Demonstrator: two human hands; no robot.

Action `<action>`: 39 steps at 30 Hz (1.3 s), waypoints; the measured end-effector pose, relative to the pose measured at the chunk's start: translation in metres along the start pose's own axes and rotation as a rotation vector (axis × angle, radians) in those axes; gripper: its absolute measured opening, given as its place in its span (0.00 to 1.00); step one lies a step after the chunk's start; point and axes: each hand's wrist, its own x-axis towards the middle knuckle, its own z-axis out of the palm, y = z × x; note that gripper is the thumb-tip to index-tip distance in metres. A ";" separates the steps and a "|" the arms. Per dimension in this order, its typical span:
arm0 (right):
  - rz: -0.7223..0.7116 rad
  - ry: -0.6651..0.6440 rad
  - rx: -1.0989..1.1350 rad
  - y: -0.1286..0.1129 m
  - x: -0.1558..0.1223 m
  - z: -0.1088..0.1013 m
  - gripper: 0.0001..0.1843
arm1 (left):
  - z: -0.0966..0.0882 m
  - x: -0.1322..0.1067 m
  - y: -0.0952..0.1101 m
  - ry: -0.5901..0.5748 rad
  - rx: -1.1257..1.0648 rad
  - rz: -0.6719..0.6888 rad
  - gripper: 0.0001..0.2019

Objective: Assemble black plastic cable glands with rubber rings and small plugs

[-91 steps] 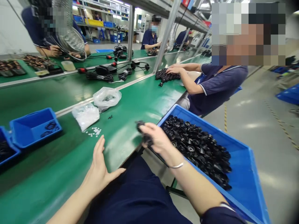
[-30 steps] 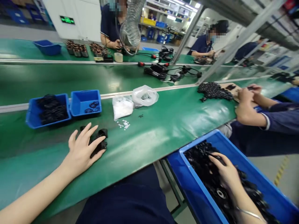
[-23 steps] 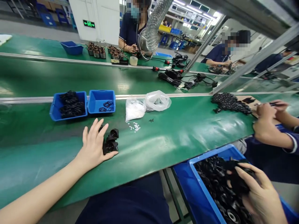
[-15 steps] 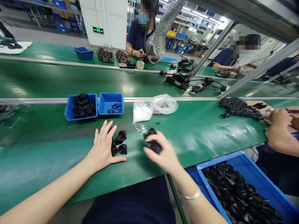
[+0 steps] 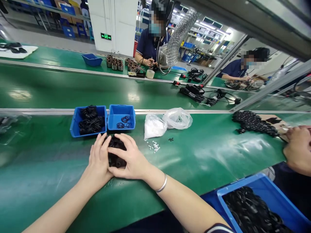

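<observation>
On the counter [image 5: 206, 155], a heap of parts [image 5: 116, 155] sits between the two hands, with the left hand [image 5: 98, 161] against its left side and the right hand [image 5: 130, 158] over its right. Just behind the heap, two bins [image 5: 73, 127] stand side by side. Right of them lie two bags [image 5: 154, 126], with loose pellets [image 5: 153, 147] in front. A crate [image 5: 233, 191] sits below the counter's near edge, far right.

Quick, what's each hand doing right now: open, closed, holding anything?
Left hand: open, pressed flat against the pile of black parts.
Right hand: open, cupped over the same pile; no clear grip.
</observation>
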 end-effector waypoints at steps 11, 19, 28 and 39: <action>-0.030 0.128 0.051 0.003 -0.005 -0.023 0.29 | -0.014 0.005 0.010 -0.009 0.162 0.071 0.49; 0.550 0.622 0.002 0.068 -0.065 -0.103 0.10 | -0.010 0.003 0.024 -0.029 0.347 0.197 0.24; 0.804 0.397 -0.074 0.128 -0.129 -0.105 0.09 | 0.002 0.004 0.027 0.030 0.465 0.471 0.19; 0.467 0.162 -0.040 0.105 -0.123 -0.098 0.05 | -0.009 -0.005 0.036 0.071 0.333 0.431 0.22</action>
